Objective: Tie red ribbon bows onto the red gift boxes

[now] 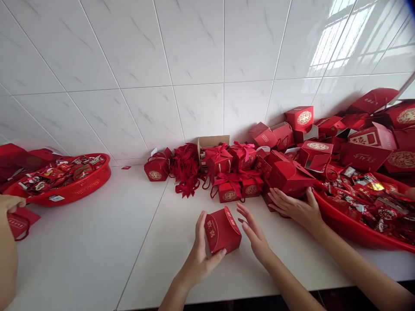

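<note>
At the far left, a co-worker's tan sleeve [8,250] is showing beside a corded red carton [21,221], and a red basket [95,182] is holding wrapped sweets [55,173] on the white bench [97,250]. Further right, a gold-emblem box [155,170] is standing near the tiled wall [194,43], just beside a pile of dark red ribbons [187,162]. In front, near the bench's front edge, the person's left hand [202,261] is grasping the lettered box [221,235], its grip wrapping the left side and lower front. Bow-tied boxes [229,195] are sitting behind it. The right hand [257,239] is hovering just beside the box's right side, its grip released and fingers spread. Beyond, a co-worker's hand [296,209] is touching a larger red box [288,172], while a red tray [343,226] is carrying more sweets [369,203] before a heap of red boxes [366,149]
</note>
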Demonstrator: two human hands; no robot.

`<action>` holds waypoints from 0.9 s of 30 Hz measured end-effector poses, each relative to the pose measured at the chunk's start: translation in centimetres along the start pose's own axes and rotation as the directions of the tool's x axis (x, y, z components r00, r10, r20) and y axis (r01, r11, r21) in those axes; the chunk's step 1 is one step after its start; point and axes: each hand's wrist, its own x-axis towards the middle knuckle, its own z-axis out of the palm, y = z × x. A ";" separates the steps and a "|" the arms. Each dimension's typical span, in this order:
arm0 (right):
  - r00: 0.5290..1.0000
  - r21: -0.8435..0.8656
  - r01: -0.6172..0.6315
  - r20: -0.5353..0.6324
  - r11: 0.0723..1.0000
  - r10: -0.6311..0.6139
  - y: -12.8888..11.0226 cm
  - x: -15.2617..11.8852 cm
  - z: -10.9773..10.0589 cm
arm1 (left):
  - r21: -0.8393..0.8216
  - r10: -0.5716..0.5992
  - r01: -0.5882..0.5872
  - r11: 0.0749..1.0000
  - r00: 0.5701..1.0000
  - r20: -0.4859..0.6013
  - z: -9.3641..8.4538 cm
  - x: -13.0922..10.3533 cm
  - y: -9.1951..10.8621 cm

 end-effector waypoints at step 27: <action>0.789 0.726 -0.199 -0.280 0.658 0.547 3.1 -4.4 -1.2 | 0.638 0.277 0.160 0.753 0.803 -0.528 -9.0 14.4 -6.6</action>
